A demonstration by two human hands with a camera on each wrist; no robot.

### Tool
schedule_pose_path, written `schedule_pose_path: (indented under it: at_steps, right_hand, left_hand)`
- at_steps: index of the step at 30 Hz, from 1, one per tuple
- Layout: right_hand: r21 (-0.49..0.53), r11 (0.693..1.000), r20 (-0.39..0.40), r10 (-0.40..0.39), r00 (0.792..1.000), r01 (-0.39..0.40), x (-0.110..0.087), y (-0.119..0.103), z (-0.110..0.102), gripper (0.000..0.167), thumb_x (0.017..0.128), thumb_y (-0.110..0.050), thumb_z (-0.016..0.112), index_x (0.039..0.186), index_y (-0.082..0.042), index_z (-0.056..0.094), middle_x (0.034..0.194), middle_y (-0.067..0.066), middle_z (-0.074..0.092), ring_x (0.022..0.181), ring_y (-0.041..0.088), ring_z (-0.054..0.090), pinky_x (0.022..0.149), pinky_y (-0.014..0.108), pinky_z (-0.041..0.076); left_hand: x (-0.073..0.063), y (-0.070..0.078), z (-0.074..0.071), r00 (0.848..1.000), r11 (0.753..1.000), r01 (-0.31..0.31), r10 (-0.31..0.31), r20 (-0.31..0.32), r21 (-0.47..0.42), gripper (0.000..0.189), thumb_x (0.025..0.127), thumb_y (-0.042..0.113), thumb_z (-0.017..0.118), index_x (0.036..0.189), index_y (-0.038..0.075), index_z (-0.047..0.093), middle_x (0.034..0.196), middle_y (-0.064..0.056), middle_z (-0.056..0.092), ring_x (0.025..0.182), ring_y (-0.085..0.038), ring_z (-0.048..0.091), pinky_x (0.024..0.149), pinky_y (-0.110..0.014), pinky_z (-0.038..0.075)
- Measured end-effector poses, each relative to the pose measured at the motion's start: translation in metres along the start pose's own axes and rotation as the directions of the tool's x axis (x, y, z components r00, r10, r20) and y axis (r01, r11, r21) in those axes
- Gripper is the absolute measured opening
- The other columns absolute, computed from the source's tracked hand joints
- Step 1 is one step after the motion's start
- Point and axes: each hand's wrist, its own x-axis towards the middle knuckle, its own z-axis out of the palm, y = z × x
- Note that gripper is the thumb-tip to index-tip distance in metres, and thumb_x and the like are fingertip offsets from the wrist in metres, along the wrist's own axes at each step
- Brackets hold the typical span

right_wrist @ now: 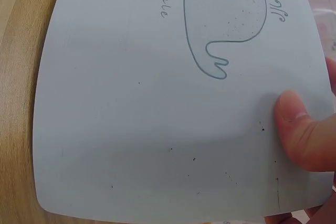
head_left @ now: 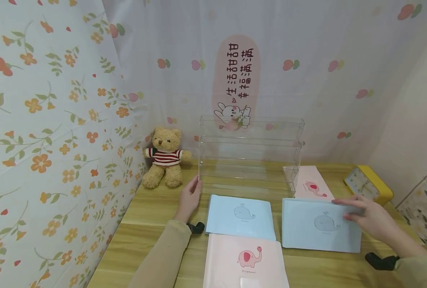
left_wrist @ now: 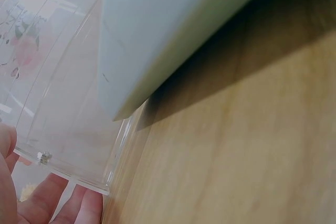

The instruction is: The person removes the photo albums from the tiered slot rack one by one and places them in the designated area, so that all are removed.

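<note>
My left hand (head_left: 189, 196) is at the lower left side of a clear acrylic rack (head_left: 249, 174). In the left wrist view its fingers (left_wrist: 44, 198) lie along the outside of the side panel, thumb at the edge. My right hand (head_left: 369, 216) holds a light blue album with a whale drawing (head_left: 307, 228) by its upper right part. The thumb (right_wrist: 296, 124) presses on the cover and the other fingers reach behind. Another blue whale album (head_left: 224, 214) lies before the rack, and a pink elephant album (head_left: 224, 264) lies nearer me.
A second pink elephant album (head_left: 308, 176) lies partly behind the rack's right end and the held album. The yellow clock (head_left: 373, 186) stands at the right. A teddy bear (head_left: 166, 156) in a striped sweater sits left of the rack, by the patterned curtain (head_left: 55, 132).
</note>
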Motion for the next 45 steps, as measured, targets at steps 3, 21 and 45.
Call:
schedule_pose_path:
  at_steps: [3,21,45]
  right_hand:
    - [0.013,1.0,-0.004,-0.004,1.0,0.004,0.0,0.003,0.003,0.044,0.083,-0.004,0.091,0.124,-0.02,0.085,0.115,0.008,0.072,0.088,-0.008,0.047,0.066,0.02,0.04]
    - [0.008,0.998,0.159,0.065,0.985,-0.067,0.005,0.011,0.023,0.042,0.09,-0.003,0.085,0.13,-0.016,0.082,0.122,0.017,0.068,0.103,0.034,0.063,0.074,0.026,0.046]
    - [0.03,0.973,0.265,0.214,0.94,-0.23,0.0,0.012,0.061,0.026,0.095,0.004,0.075,0.098,-0.021,0.08,0.142,0.035,0.062,0.129,0.062,0.053,0.107,0.088,0.04]
  left_hand:
    - [0.0,-0.001,0.0,1.0,1.0,-0.013,0.013,-0.003,0.009,0.047,0.114,0.031,0.063,0.157,0.011,0.063,0.151,-0.02,0.069,0.14,-0.037,0.068,0.119,-0.053,0.056]
    - [0.001,-0.005,0.001,1.0,1.0,0.016,-0.016,-0.003,-0.007,0.048,0.114,0.031,0.064,0.158,0.013,0.062,0.155,-0.017,0.066,0.144,-0.036,0.065,0.121,-0.054,0.054]
    - [-0.002,0.0,0.0,1.0,1.0,0.001,0.0,0.015,-0.02,0.049,0.115,0.032,0.061,0.159,0.011,0.06,0.155,-0.018,0.066,0.142,-0.037,0.066,0.12,-0.055,0.055]
